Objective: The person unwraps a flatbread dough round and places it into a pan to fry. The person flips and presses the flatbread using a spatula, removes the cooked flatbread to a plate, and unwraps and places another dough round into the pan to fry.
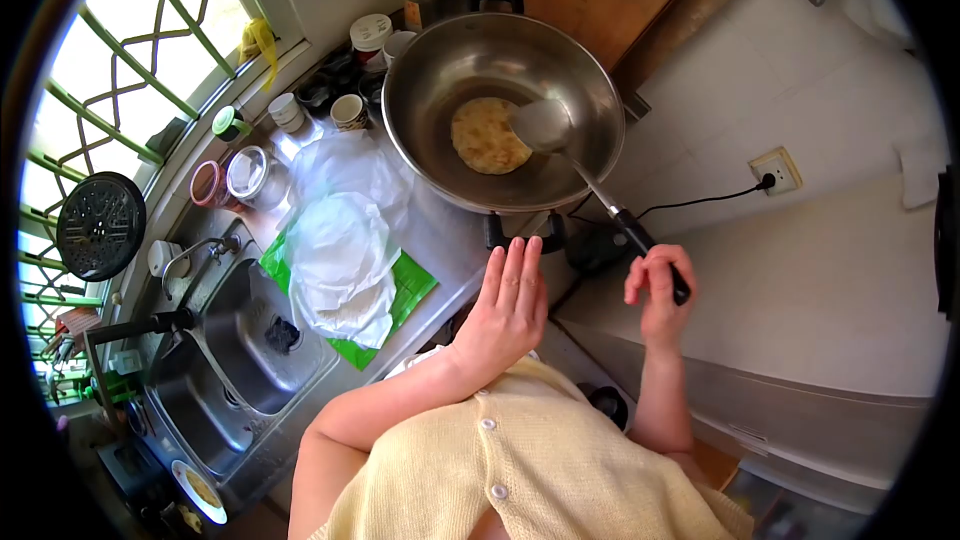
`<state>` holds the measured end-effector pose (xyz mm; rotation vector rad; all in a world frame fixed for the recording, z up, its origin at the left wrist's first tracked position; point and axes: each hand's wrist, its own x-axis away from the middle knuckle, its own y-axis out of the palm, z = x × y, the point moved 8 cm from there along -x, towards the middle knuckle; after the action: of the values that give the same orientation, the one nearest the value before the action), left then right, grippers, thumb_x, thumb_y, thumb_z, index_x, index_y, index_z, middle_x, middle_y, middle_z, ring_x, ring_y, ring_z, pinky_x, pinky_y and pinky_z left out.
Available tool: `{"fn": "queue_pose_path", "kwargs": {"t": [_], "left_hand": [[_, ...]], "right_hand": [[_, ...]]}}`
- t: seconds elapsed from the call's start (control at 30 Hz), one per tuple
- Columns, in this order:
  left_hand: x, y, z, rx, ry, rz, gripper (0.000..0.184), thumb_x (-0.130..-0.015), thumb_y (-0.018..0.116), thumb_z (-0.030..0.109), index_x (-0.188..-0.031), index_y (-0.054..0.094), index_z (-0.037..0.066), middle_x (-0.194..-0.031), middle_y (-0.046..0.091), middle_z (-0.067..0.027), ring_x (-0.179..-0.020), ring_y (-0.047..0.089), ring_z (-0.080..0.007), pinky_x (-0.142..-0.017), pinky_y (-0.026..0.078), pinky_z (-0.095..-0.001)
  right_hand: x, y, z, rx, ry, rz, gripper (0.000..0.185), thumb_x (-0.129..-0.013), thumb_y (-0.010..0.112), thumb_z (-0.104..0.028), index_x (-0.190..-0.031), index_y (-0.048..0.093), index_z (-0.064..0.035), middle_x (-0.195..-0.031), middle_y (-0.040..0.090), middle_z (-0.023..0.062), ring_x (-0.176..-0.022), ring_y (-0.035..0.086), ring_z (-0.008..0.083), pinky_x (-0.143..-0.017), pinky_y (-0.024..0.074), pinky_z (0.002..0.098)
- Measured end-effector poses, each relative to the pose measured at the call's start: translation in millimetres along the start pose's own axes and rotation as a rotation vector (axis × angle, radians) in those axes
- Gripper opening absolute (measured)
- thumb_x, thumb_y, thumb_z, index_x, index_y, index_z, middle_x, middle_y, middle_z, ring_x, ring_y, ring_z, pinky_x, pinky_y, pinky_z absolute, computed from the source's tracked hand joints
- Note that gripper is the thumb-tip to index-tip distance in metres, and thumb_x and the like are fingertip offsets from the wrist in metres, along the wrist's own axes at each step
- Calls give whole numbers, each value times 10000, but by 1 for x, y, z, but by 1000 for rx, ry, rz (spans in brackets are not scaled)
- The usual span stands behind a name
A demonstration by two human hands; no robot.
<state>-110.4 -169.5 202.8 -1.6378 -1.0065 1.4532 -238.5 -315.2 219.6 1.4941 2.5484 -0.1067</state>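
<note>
A wide steel wok (430,70) stands at the back of the counter, with a round browned flatbread (482,140) lying in it. My right hand (664,285) is closed round the black handle of a spatula (541,126). The spatula's metal blade rests at the flatbread's right edge and covers part of it. Just in front of the wok's near black handle (526,234) is my left hand (505,305), fingers straight and side by side, with nothing in it. Whether its fingertips touch that handle I cannot tell.
White plastic sheets (345,260) lie over a green packet (412,285) left of the wok. Beyond them are a double sink (265,340), jars and cups (348,112) by the window. A black cord runs to a wall socket (776,172). A plate of food (199,491) sits lower left.
</note>
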Motion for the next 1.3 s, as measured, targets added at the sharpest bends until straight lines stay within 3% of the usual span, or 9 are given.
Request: {"fn": "queue_pose_path", "kwargs": {"t": [0.2,0.57,0.77,0.97,1.1,1.3], "left_hand": [[-1,-1,2,25,-9,9,265,-897,634,113,-1085,685,-67,-1440,521,-366,-1338,537,-488,-1113,464,-588],[1,-1,1,29,2,20,253,-899,640,104,-1069,689,-77,-1427,531,-369,-1338,538,-487,-1113,468,-591],[1,-2,-1,19,23,6,276,-881,632,110,-1077,690,-75,-1416,542,-371,-1332,543,-492,-1112,468,-594],[-1,-3,-2,0,24,7,287,-883,626,122,-1086,691,-70,-1405,558,-359,-1312,565,-483,-1108,477,-577],[-1,-4,-2,-16,20,2,285,-889,622,125,-1087,690,-70,-1408,561,-348,-1314,573,-460,-1091,498,-555],[1,-3,-3,-23,35,11,282,-895,617,131,-1083,691,-66,-1419,554,-347,-1322,566,-462,-1095,495,-559]], "right_hand": [[-37,11,-76,316,56,4,266,-1013,695,-279,-973,719,-17,-648,560,-13,-529,509,40,-476,385,197],[-106,27,-101,546,239,-46,453,-951,732,-475,-829,711,-39,-556,507,-19,-433,443,49,-416,335,217],[-102,5,-66,408,313,-6,330,-980,695,-363,-931,724,-38,-602,584,7,-447,534,78,-416,373,213],[-96,20,31,72,331,-30,220,-1018,629,-219,-1099,701,-28,-749,682,62,-567,674,143,-443,407,205],[-105,45,51,-3,216,-65,214,-1011,608,-187,-1112,674,-11,-736,669,76,-529,628,146,-434,376,220],[-84,19,51,-187,115,132,191,-1002,593,-168,-1062,670,-5,-718,656,86,-512,598,158,-452,384,236]]}}
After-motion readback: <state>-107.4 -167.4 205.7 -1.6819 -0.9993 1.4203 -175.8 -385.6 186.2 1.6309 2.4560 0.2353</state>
